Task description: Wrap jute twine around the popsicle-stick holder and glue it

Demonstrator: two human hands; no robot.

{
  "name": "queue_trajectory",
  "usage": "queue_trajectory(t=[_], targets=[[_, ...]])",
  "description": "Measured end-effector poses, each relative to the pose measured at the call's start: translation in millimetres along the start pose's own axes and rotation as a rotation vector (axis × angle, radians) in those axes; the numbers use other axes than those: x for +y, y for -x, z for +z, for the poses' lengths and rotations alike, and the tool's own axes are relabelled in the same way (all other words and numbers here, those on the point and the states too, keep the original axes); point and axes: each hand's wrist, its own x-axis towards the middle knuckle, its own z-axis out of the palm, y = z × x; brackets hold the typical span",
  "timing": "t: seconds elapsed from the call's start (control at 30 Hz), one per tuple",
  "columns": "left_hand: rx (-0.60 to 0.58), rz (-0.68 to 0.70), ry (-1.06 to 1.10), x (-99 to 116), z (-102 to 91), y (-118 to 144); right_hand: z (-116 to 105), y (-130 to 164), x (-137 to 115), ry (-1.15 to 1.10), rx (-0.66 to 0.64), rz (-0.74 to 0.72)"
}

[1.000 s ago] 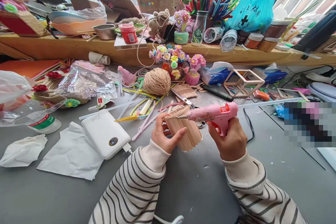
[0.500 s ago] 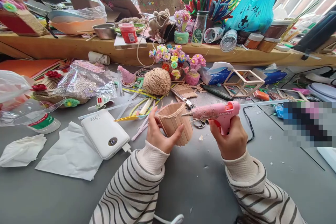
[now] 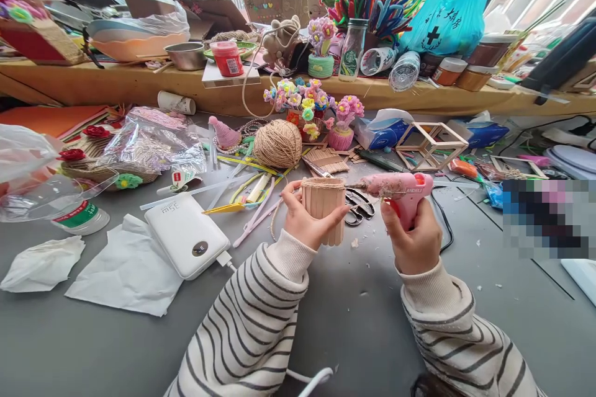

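Wooden craft-stick cup with a twine-wrapped rim [image 3: 323, 209] sits upright, gripped in the left hand [image 3: 305, 223] above the grey table [image 3: 363, 322], while the right hand [image 3: 414, 239] clutches a pink glue gun [image 3: 395, 189], nozzle at its rim.

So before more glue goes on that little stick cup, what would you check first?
1. Left hand grips the stick cup firmly: ok.
2. Cup upright: ok.
3. Right hand holds the glue gun: ok.
4. Nozzle aimed at the twine band round the rim: ok.
5. Fingertips away from the nozzle: not ok, they sit close.
6. Glue hot and flowing: cannot tell.
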Motion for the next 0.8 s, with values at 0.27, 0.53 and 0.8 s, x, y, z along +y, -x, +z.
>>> queue_trajectory(t=[0.27, 0.53, 0.8], targets=[[-0.167, -0.129, 0.325, -14, -3.5, -12, 5, -3, 10, -0.131, 0.009, 0.023], [-0.212, -0.177, 0.349, -10, -0.7, -9, 4, 1, 4, -0.13, 0.041, 0.016], [-0.243, -0.113, 0.348, -21, -1.4, -6, 4, -2, 8, -0.109, 0.03, -0.07]])
